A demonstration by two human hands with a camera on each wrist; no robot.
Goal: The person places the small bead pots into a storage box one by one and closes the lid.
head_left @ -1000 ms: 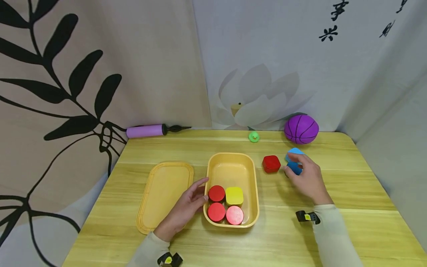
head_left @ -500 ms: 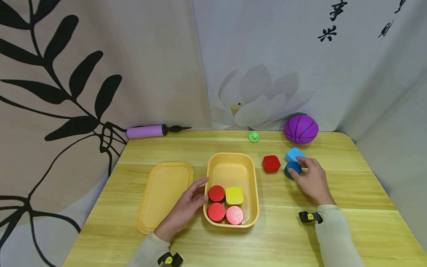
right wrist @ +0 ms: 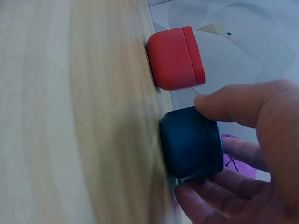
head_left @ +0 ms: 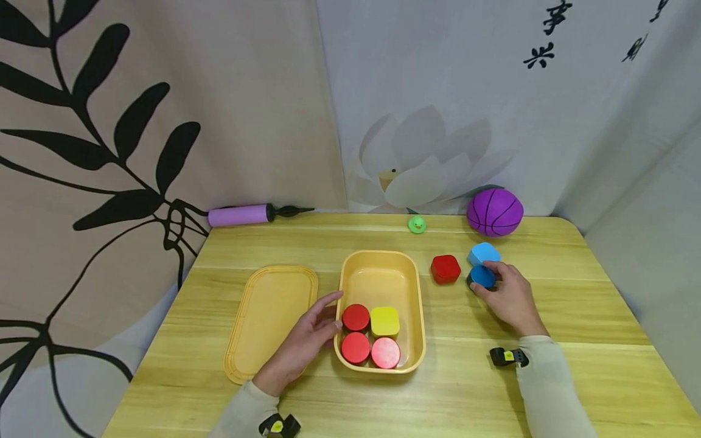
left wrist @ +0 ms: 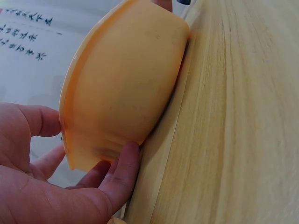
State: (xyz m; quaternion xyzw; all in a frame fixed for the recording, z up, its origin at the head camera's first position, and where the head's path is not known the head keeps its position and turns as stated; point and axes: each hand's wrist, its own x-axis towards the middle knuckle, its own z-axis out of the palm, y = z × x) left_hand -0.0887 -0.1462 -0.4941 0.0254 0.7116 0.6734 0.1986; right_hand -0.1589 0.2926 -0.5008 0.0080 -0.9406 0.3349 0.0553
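Observation:
In the head view, my right hand (head_left: 510,297) holds a small dark blue round box (head_left: 482,277) between thumb and fingers. A seam runs round the blue box near its top in the right wrist view. Just behind it sits a light blue rounded box (head_left: 484,253), and a red rounded-square box (head_left: 445,269) stands to its left. My left hand (head_left: 305,336) touches the left side of a yellow tub (head_left: 381,267) with its fingertips. Inside the tub's near half are two red round boxes (head_left: 356,332), a pink one (head_left: 386,353) and a yellow square one (head_left: 385,322).
Left of the tub a yellow lid (head_left: 274,316) lies flat on the wooden table (head_left: 438,401). Along the back edge are a purple hand pump (head_left: 241,215), a small green duck toy (head_left: 417,224) and a purple ball (head_left: 495,212). Printed cloth hangs behind.
My right hand has shifted slightly toward me, uncovering the light blue box, and its thumb and fingers have closed round the dark blue box. The left hand and the tub stay put.

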